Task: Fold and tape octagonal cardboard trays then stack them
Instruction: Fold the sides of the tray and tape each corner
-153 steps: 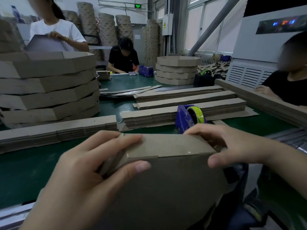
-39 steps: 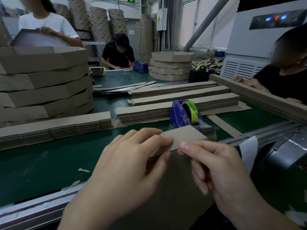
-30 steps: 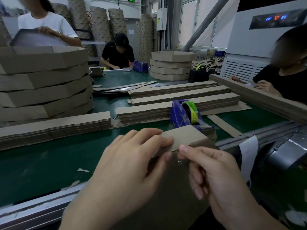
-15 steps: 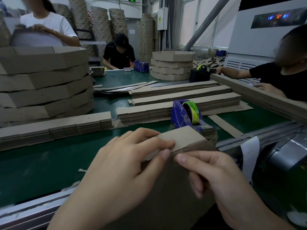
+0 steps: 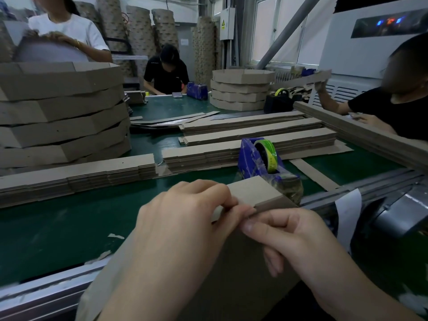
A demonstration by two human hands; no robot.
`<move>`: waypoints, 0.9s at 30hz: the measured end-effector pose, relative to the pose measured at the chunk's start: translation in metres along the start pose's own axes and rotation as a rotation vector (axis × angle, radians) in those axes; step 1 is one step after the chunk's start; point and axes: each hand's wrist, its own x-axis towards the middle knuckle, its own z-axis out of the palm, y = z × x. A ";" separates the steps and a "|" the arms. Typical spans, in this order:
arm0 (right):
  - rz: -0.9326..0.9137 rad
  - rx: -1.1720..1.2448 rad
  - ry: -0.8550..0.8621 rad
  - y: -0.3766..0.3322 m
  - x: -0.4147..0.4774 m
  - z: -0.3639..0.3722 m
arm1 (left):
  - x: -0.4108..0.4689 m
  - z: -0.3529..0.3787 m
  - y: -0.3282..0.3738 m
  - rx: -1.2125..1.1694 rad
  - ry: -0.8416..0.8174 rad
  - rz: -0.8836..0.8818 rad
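I'm at a green-topped table (image 5: 58, 228) with a metal edge rail (image 5: 46, 295). Daylit windows (image 5: 266, 28) sit back right, a grey slanted pipe (image 5: 291, 31) across them, a white wall box (image 5: 227, 22) beside them. Room's dim.

**Colours: brown cardboard, green desk, blue dispenser**

Tape dispenser (image 5: 249, 158): blue-purple. Its roll (image 5: 271, 156) is yellow-green with dark stripes. Desk (image 5: 58, 228) under it: plain dark green, grey metal edge. Tray (image 5: 252, 191) just in front of the dispenser: plain tan-brown, no print. Flat strip stacks (image 5: 254, 135) behind the dispenser and the tray stack (image 5: 62, 112) far left of it: same brown. Rolls (image 5: 141, 35) far behind: brown with a dark repeating print. Second dispenser (image 5: 196, 90) far behind: blue. Shirts beyond: one white (image 5: 69, 28), one black (image 5: 166, 75).
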 end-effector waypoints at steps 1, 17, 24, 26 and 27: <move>0.004 -0.040 -0.009 0.000 0.000 -0.001 | -0.001 0.001 -0.001 0.010 0.012 0.020; -0.349 -0.476 0.254 0.013 0.034 -0.031 | -0.012 -0.012 -0.009 0.029 -0.182 0.087; -0.307 -0.477 0.175 0.013 0.033 -0.019 | -0.007 -0.026 -0.008 0.055 -0.352 -0.031; -0.328 -0.506 0.134 0.009 0.030 -0.015 | -0.003 -0.023 -0.004 0.023 -0.280 -0.041; -0.341 -0.514 0.098 0.007 0.029 -0.013 | -0.001 -0.021 -0.001 0.027 -0.257 -0.015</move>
